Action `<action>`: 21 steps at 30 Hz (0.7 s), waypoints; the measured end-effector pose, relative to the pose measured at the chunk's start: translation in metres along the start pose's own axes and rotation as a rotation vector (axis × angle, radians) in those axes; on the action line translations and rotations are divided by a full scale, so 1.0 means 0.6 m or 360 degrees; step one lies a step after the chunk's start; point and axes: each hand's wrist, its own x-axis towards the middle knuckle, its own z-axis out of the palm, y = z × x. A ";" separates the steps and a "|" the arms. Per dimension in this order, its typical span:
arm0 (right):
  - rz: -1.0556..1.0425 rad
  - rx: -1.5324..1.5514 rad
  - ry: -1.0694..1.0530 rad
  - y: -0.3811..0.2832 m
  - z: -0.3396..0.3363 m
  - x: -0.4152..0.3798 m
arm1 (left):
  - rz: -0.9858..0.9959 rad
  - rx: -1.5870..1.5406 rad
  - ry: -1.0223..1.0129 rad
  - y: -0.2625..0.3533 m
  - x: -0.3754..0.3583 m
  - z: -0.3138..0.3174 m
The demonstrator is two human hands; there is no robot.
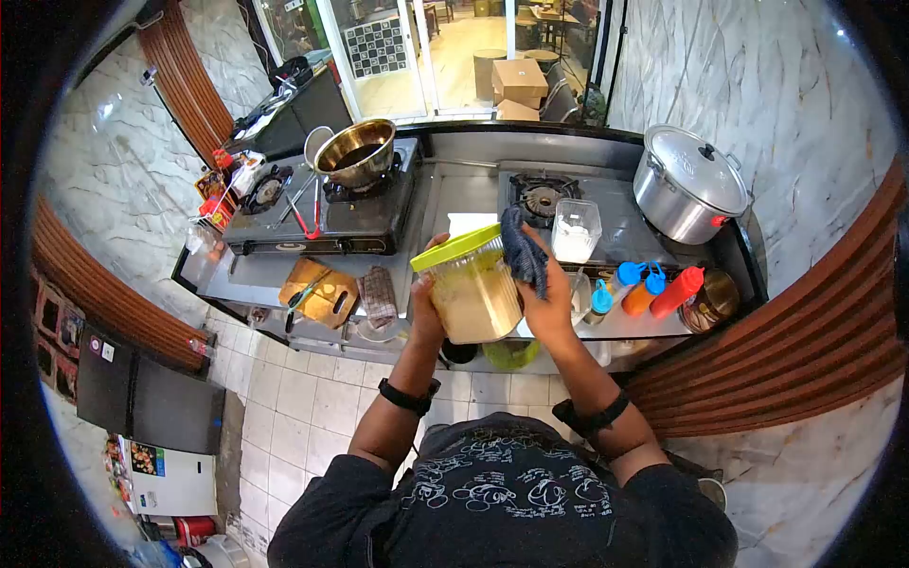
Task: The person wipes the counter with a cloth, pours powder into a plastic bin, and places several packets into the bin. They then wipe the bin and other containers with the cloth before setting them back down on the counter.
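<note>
A clear plastic jar point(473, 298) with a yellow-green lid point(456, 248) is held up, tilted, above the counter's front edge. Pale tan contents show through its wall. My left hand point(428, 308) grips it from the left, fingers closed around its side. On the other side, my right hand point(549, 301) is closed on a dark grey cloth point(524, 251), which lies against the jar near the lid. Just beyond that hand is a clear container point(576, 230) with white contents.
A brass pot point(355, 156) sits on the left stove point(322, 213), beside red-handled tongs point(307, 222). A large lidded aluminium pot point(691, 185) stands on the right. Squeeze bottles point(677, 291) line the right front. A cutting board point(319, 292) and a folded cloth point(378, 296) lie left.
</note>
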 end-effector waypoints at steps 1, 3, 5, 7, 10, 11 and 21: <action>0.0237 0.0329 0.0031 -0.002 0.002 -0.002 | 0.0012 -0.0093 0.0004 -0.003 -0.002 -0.004; 0.0267 0.0286 0.0036 -0.014 -0.005 -0.006 | -0.0025 -0.0078 0.0053 -0.004 -0.001 -0.011; -0.0043 -0.0125 -0.0053 -0.038 -0.010 -0.008 | 0.0024 -0.0027 0.0155 0.006 -0.001 0.002; -0.0093 -0.0228 -0.0094 -0.045 -0.016 -0.018 | -0.0081 -0.0077 0.0231 -0.001 0.010 -0.026; -0.0504 -0.0517 -0.0373 -0.063 -0.023 -0.028 | -0.0120 -0.0144 0.0303 0.004 0.022 -0.059; -0.0506 -0.0521 -0.0359 -0.061 -0.030 -0.031 | -0.0059 -0.0165 0.0298 0.007 0.025 -0.070; -0.0210 -0.0191 0.0035 -0.066 -0.025 -0.012 | 0.0164 0.0222 -0.0184 0.022 0.000 -0.010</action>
